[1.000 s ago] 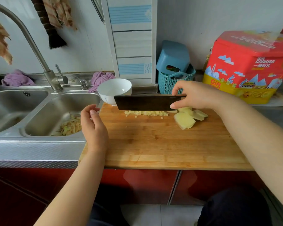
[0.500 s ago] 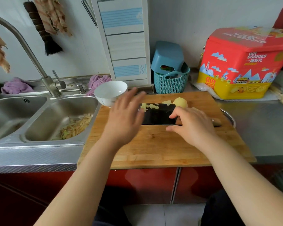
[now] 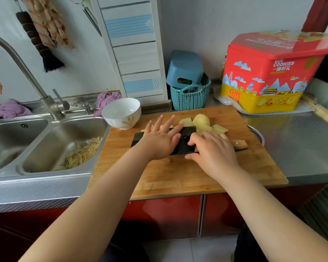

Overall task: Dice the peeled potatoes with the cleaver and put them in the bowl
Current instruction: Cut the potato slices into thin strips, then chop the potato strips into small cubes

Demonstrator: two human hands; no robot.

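**A:** Steel worktop [image 3: 295, 140] by a double sink, wooden chopping board [image 3: 178, 176] on it. Where's the cleaver?

**B:** The cleaver [image 3: 186, 142] lies flat on the board. Right hand [image 3: 214, 154] is curled round its handle end; left hand [image 3: 159, 142] lies on the blade, fingers straight and spread.

**A:** Potatoes?

**B:** Potato chunks [image 3: 203, 122] just beyond the blade, far side of the board. White bowl [image 3: 121, 113] sits at the far-left corner. Peelings [image 3: 81, 154] in the near sink basin, red cookie tin [image 3: 271, 72] far right.
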